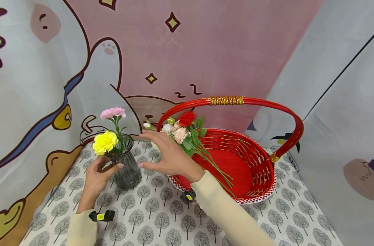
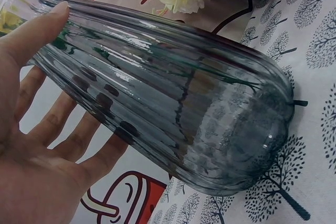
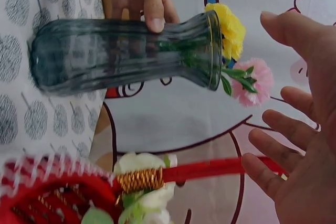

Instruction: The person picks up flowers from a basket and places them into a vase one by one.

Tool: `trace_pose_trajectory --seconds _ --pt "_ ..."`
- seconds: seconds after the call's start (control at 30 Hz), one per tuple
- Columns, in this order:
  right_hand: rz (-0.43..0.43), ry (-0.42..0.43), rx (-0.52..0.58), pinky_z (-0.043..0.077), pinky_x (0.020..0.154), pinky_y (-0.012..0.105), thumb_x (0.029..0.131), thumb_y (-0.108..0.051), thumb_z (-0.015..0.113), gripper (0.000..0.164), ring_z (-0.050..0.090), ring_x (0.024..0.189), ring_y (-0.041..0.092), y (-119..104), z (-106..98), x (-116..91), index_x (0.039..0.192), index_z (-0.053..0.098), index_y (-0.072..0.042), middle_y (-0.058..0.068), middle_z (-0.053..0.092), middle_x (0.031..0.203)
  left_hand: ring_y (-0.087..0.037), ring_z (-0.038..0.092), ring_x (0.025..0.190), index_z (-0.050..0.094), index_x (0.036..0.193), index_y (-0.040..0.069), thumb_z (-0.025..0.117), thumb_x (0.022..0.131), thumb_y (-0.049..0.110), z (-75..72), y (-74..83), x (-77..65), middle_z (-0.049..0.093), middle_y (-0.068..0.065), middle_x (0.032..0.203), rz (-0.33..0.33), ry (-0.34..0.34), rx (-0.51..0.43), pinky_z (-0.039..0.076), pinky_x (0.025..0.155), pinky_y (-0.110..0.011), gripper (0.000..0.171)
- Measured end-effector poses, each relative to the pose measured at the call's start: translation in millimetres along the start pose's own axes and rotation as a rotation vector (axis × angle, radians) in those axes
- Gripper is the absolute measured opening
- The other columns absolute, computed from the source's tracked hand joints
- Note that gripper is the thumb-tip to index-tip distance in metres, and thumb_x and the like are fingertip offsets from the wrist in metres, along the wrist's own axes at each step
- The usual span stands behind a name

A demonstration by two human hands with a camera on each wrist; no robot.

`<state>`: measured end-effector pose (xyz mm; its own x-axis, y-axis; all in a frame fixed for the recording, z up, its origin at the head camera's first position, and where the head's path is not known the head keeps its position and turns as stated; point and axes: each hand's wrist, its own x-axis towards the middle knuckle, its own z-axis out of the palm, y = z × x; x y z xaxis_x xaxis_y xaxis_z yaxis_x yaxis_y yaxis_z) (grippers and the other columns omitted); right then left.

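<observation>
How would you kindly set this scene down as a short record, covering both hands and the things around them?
Left hand: holds the grey ribbed glass vase
Right hand: raised beside the vase, holding nothing
Vase stands on: white tree-print cloth
In vase: ruffled yellow flower, ruffled pink flower
Right of vase: red woven basket with arched handle
Resting in basket: long-stemmed red bloom, pale peach bloom

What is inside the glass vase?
Green stems of the yellow flower and pink flower stand in the glass vase. The yellow flower covers part of its mouth in the head view; what lies behind is hidden there.
</observation>
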<state>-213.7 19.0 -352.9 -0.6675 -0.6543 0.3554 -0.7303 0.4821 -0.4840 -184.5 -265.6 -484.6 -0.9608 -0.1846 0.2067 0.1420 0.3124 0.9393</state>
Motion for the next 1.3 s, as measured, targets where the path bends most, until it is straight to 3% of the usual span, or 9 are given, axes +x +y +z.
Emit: trace_pose_trajectory --seconds 0.43,0.67,0.87,1.17,1.3 --pt "0.063 -0.021 0.028 0.033 0.126 0.055 0.086 -0.051 0.08 0.086 0.031 0.154 0.018 26 -11 -32 0.158 0.037 -0.032 -0.011 0.032 0.166 0.009 0.057 0.116 0.062 0.134 0.014 0.079 0.093 0.027 -2.1 1.1 -3.5 0.063 0.01 0.12 -0.032 -0.018 0.021 0.053 0.094 -0.008 0.046" --pt "0.15 -0.02 0.066 0.036 0.125 0.053 0.083 -0.053 0.082 0.093 0.032 0.152 0.017 38 -12 -43 0.16 0.036 -0.026 -0.011 0.034 0.165 0.008 0.057 0.117 0.062 0.131 0.013 0.078 0.093 0.03 -2.6 0.2 -2.5 0.062 0.009 0.121 -0.047 -0.028 0.029 0.054 0.093 -0.009 0.045" --pt "0.242 0.01 0.089 0.039 0.122 0.056 0.083 -0.055 0.081 0.09 0.036 0.151 0.017 52 -17 -50 0.159 0.035 -0.036 -0.017 0.036 0.162 0.008 0.056 0.118 0.062 0.132 0.013 0.078 0.093 0.029 -2.2 1.0 -1.3 0.062 0.008 0.122 -0.045 -0.026 0.021 0.053 0.094 -0.009 0.045" --pt "0.369 0.032 0.187 0.043 0.119 0.056 0.084 -0.046 0.083 0.09 0.042 0.148 0.029 79 -20 -59 0.159 0.036 -0.025 0.004 0.044 0.159 0.008 0.056 0.118 0.062 0.133 0.014 0.078 0.093 0.028 -1.4 3.2 -2.1 0.062 0.008 0.121 -0.034 -0.022 0.019 0.053 0.094 -0.008 0.045" --pt "0.412 0.028 0.182 0.043 0.119 0.056 0.085 -0.046 0.083 0.091 0.043 0.147 0.032 90 -23 -63 0.16 0.035 -0.025 0.003 0.043 0.16 0.009 0.056 0.117 0.062 0.132 0.013 0.078 0.093 0.028 -1.8 2.0 -2.1 0.061 0.009 0.121 -0.04 -0.023 0.019 0.053 0.094 -0.008 0.045"
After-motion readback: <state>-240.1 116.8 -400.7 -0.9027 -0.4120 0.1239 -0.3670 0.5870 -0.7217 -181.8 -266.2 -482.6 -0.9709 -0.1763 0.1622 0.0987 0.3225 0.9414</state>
